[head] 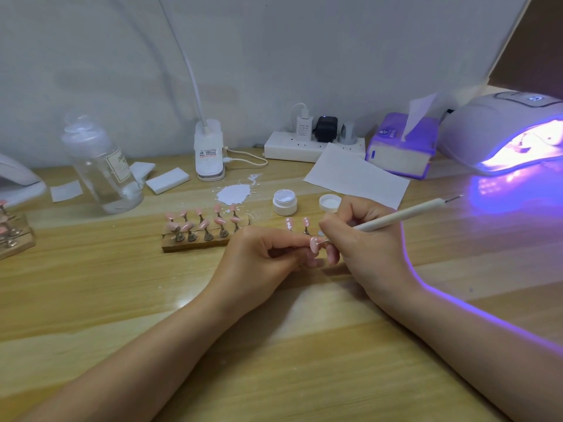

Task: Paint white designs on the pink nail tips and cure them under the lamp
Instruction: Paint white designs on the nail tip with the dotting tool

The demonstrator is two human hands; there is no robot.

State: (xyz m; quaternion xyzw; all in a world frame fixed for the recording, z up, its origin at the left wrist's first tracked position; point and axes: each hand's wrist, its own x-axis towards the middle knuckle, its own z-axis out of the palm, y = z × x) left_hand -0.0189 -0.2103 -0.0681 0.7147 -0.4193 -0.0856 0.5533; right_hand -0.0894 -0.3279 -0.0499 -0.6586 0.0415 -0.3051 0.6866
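My left hand pinches the stand of a pink nail tip that bears white dots. My right hand grips a white dotting pen, whose metal point touches that tip. Two more pink tips with white dots stand on the table just behind. A wooden holder to the left carries several plain pink tips. An open jar of white gel and its lid sit behind my hands. The curing lamp glows violet at the far right.
A white paint spill marks the wooden table. A clear bottle, foam pads, a clip lamp base, a power strip, a tissue box and a paper sheet line the back. Another holder sits far left.
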